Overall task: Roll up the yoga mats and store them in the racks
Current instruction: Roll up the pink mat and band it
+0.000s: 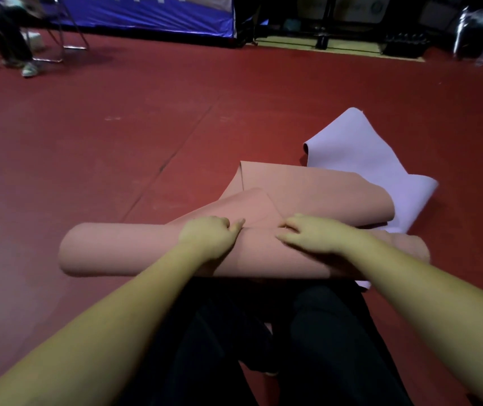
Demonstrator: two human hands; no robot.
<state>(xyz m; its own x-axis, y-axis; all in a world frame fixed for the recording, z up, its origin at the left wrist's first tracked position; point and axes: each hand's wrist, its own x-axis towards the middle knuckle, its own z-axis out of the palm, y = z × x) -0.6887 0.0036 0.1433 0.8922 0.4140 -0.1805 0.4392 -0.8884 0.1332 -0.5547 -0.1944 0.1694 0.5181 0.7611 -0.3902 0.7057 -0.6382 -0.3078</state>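
A pink yoga mat (123,253) lies across the red floor in front of my knees, mostly rolled into a thick tube. Its loose end folds back crookedly beyond the roll. My left hand (209,237) sits on top of the roll near its middle, fingers curled into the mat where the loose flap meets the roll. My right hand (307,234) lies beside it, fingers bent and pressing the same fold. A lilac yoga mat (360,150) lies crumpled under and behind the pink one on the right.
My dark trouser legs (307,347) fill the foreground. A person's legs (14,45) and a metal chair (67,39) stand at the far left. A blue banner (152,13) and dark equipment (404,42) line the back edge of the red floor (88,142).
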